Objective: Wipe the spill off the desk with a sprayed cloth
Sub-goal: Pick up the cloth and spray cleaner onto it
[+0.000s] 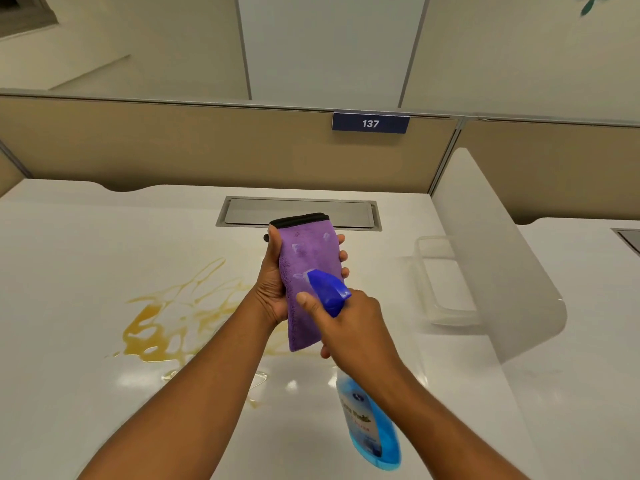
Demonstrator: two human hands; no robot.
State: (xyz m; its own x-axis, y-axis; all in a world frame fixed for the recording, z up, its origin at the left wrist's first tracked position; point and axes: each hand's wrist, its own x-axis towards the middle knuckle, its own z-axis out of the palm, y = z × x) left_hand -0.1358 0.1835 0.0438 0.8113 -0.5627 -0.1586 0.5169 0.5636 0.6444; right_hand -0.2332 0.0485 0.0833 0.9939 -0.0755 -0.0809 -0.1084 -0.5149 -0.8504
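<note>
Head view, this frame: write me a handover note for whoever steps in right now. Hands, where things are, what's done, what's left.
Left hand: grip closed around the folded purple cloth, held upright above the desk.
Right hand: grip closed on the blue spray bottle, nozzle right at the cloth face.
Spill: amber liquid spread across the desk, left of and below the hands, untouched.
Done: cloth and bottle picked up; a few wet spots show on the cloth.
Left: finish spraying, set the bottle down, wipe the spill.
</note>
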